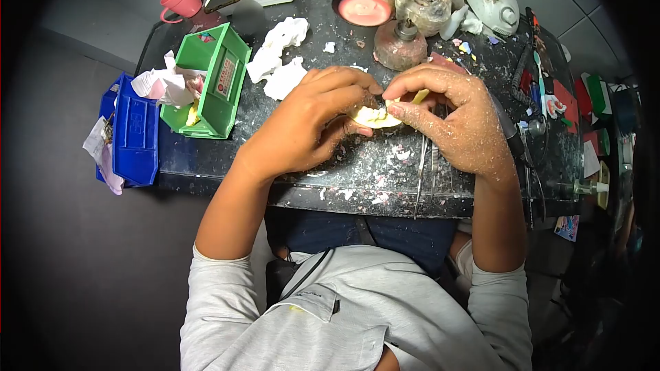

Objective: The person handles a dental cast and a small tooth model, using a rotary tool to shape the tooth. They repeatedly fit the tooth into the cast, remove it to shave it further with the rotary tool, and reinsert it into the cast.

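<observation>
A pale yellow dental cast (pixel 375 118) is held over the front part of the workbench, between my two hands. My left hand (pixel 309 120) is closed on its left end, thumb below and fingers over the top. At the right end, my right hand (pixel 450 113) has its thumb and forefinger pressed to the cast, with more yellow showing between the fingers. White dust covers the back of my right hand. The fingers hide much of the cast. Below my right hand, a thin metal tool (pixel 420 182) lies on the bench.
On the dusty black bench (pixel 316 196) are a green bin (pixel 234 96), crumpled white tissue (pixel 278 55), a glass spirit burner (pixel 400 47) and a bowl of pink material (pixel 364 9). A blue bin (pixel 135 137) is at the left edge. Cords and several tools crowd the right side.
</observation>
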A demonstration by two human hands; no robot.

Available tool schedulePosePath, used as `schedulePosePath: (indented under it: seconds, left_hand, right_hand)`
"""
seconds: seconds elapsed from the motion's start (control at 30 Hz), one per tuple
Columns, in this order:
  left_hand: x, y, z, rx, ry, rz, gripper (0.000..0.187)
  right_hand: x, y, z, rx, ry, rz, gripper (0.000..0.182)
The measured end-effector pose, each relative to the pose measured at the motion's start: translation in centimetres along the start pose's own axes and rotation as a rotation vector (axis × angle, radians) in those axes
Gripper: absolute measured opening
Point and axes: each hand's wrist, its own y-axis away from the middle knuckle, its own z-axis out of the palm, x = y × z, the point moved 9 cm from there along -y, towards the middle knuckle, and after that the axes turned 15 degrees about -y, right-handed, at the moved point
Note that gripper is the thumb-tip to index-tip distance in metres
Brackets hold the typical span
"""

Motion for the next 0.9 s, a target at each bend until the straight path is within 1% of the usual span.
schedulePosePath:
  seconds: [0.03,0.17,0.23,0.27,0.33,0.67,0.73,0.9]
  left_hand:
    - [0.2,0.0,-0.3,0.03,0.013,0.019,0.028]
    - [0.4,-0.3,-0.7,0.029,0.044,0.038,0.027]
    - [0.8,-0.2,-0.7,0.017,0.04,0.078,0.023]
    - [0.7,-0.3,-0.7,0.016,0.041,0.079,0.023]
    - [0.7,-0.3,-0.6,0.009,0.055,0.085,0.022]
    - [0.7,-0.1,-0.6,0.025,0.07,0.093,0.022]
    - [0.8,-0.2,-0.7,0.027,0.086,0.099,0.023]
    - [0.6,-0.1,-0.6,0.012,0.123,0.097,0.024]
  right_hand:
    - [0.3,0.0,0.2,-0.039,-0.023,0.027,0.016]
    - [0.3,0.0,0.7,-0.108,-0.075,0.037,0.015]
    - [0.9,0.1,1.0,-0.144,-0.236,0.107,0.014]
    - [0.8,0.1,0.9,-0.144,-0.236,0.107,0.014]
    - [1.5,0.4,1.1,-0.181,-0.323,0.235,0.014]
    - [1.4,0.3,1.3,-0.163,-0.379,0.253,0.014]
    - [1.4,0.4,1.3,-0.172,-0.41,0.291,0.014]
    - [1.6,0.5,1.3,-0.201,-0.419,0.305,0.015]
